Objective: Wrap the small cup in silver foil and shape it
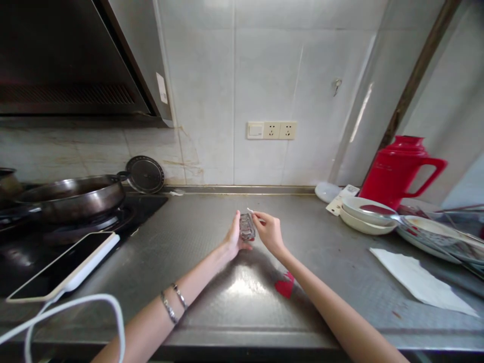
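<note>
Above the middle of the steel counter, my left hand (235,236) grips a small clear rectangular container (247,227), tilted toward me, with the thumb along its left side. My right hand (269,231) is close against the container's right side. Between its thumb and forefinger is a thin white stick (249,209) that looks like a cotton swab; its tip points up and left, and the rest is hidden by the fingers. Below the hands, a torn red scrap (285,287) lies on the counter (212,302).
At left, a steel pan (75,196) sits on the black stove (147,207), near a phone (66,269) with a white cable (94,298). At right are a red thermos (397,169), stacked white bowls (365,222), a patterned plate (419,237) and a white tissue (419,280).
</note>
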A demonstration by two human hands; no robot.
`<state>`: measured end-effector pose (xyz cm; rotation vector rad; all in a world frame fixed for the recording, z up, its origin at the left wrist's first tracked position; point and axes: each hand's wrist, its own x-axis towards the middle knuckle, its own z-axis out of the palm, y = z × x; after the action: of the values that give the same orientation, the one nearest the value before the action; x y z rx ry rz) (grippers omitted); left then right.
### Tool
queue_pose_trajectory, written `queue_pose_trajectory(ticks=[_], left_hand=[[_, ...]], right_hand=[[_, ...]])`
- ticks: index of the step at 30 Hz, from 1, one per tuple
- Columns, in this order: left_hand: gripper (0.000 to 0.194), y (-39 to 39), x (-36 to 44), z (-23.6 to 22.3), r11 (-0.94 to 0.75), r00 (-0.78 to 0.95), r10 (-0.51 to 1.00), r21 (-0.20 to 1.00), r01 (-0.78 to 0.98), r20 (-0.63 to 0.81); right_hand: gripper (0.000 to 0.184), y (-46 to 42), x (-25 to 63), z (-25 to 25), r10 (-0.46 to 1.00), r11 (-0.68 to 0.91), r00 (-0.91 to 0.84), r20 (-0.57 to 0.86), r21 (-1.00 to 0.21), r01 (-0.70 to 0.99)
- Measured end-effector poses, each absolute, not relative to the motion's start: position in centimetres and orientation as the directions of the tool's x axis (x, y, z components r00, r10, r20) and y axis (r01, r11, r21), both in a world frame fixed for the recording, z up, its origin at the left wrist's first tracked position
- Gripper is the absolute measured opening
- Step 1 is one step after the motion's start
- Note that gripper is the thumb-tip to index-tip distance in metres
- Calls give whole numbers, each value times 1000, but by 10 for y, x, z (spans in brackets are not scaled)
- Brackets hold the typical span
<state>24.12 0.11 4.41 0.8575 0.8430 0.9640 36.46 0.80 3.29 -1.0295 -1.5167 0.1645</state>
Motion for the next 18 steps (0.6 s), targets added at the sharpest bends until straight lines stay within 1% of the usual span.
queue_pose_trajectory(ticks=[4,6,9,13,18], left_hand=[[51,6,245,41,131,167,981,967,-218,-95],[44,9,246,41,47,118,993,987,-156,-28],[38,13,249,42,-20,80,996,994,-104,28],[40,17,251,42,-31,60,998,994,-109,37],[53,17,247,43,90,111,991,977,-191,-69]], right_hand=[[23,9,362,30,673,597,128,729,-637,488],[22,8,362,30,665,604,133,735,-634,483],[20,6,363,32,635,639,108,765,-599,483],[20,1,365,37,561,703,26,827,-493,513],[22,-2,365,38,448,765,-110,887,-316,561]])
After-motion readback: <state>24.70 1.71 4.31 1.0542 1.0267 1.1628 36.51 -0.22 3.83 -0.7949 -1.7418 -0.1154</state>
